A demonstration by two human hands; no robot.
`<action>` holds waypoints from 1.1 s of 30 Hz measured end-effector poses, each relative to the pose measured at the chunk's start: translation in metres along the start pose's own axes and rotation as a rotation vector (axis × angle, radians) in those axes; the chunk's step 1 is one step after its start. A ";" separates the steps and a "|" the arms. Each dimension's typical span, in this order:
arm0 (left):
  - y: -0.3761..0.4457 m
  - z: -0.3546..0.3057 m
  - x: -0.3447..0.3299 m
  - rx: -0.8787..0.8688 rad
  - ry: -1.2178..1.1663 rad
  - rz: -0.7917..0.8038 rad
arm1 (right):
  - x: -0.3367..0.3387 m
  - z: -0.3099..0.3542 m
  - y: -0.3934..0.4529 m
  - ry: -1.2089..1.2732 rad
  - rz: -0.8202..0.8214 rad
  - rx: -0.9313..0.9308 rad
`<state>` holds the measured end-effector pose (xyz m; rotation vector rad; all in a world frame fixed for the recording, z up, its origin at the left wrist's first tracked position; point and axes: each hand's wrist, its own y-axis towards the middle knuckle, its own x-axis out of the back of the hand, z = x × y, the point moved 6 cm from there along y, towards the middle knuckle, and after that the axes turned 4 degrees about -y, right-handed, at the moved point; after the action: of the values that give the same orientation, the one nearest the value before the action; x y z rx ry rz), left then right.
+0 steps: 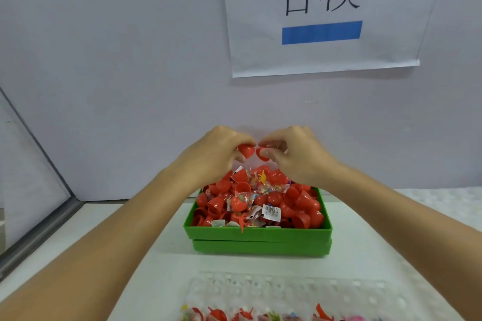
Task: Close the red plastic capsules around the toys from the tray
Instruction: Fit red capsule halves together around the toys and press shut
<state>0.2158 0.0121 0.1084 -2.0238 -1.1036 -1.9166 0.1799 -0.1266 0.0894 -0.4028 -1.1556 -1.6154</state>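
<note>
Two bare hands are raised above a green box on a white counter. The left hand pinches a red capsule half, a glossy, smooth plastic cup with a rounded dome; its fingers curl round it. The right hand grips a second red half, mostly hidden behind its curled fingers and thumb. The two halves are held just beside each other, close together in the air over the far end of the box; whether they touch cannot be told.

The box is heaped with many more loose red capsule halves, mixed with small toys in clear crinkly packets, some carrying white printed labels.

Nearer the viewer lies a clear plastic tray with rows of round hollows. Along its near edge sit small colourful toys, red, yellow and pink, cut off by the frame.

On the pale wall behind hangs a white paper sign with two large black characters above a blue bar.
</note>
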 end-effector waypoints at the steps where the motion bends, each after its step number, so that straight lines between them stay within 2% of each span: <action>1: -0.002 0.000 -0.002 0.031 -0.046 0.004 | 0.001 -0.001 -0.002 0.000 -0.005 -0.007; 7: -0.021 0.009 -0.030 0.336 -0.335 -0.053 | 0.017 -0.006 -0.035 0.043 -0.101 -0.095; 11: -0.035 0.007 -0.043 0.426 -0.293 -0.004 | 0.031 -0.009 -0.070 0.028 -0.091 -0.150; 13: -0.042 0.000 -0.040 0.437 -0.287 -0.036 | 0.042 -0.012 -0.091 0.023 -0.092 -0.179; 17: -0.069 -0.027 -0.020 0.377 -0.272 -0.163 | 0.064 -0.016 -0.144 0.031 -0.095 -0.246; 22: -0.145 -0.048 0.000 0.402 -0.474 -0.301 | 0.080 -0.021 -0.224 0.122 -0.151 -0.329; 25: -0.208 -0.044 0.000 0.509 -0.604 -0.422 | 0.084 -0.019 -0.270 0.128 -0.210 -0.382; 30: -0.301 -0.016 -0.031 0.808 -0.820 -0.695 | 0.074 -0.020 -0.318 0.179 -0.258 -0.462; 33: -0.322 -0.013 -0.042 0.898 -0.837 -0.704 | 0.069 -0.016 -0.322 0.148 -0.194 -0.446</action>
<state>0.0203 0.2194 -0.0475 -1.9302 -2.4980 -0.3093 -0.1249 -0.1868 -0.0206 -0.4562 -0.7347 -2.0427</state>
